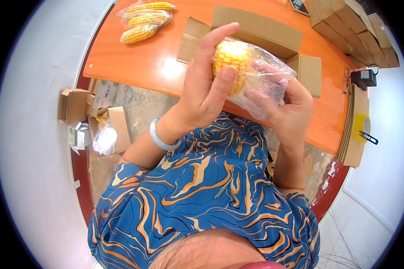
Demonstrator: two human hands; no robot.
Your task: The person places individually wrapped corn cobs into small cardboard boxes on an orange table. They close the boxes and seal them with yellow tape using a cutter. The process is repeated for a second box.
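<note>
My left hand (205, 77) grips an ear of corn (230, 64), thumb on its near side and index finger stretched along its far side. A clear plastic bag (256, 101) hangs about the corn and spreads to the right. The fingers of my right hand (286, 101) are closed on the bag, partly seen through the film. Behind both hands stands an open cardboard box (256, 25) with its flaps folded out; the hands hide much of it. Several bagged corn cobs (148, 20) lie side by side at the orange table's far left.
Stacked cardboard boxes (346, 30) and a phone (299, 6) are at the far right. A black power adapter (364, 78), glasses (346, 80), flattened cardboard (355, 127), yellow tape (362, 127) and thread snips (368, 137) lie along the right. Opened boxes (119, 129) stand on the floor at left.
</note>
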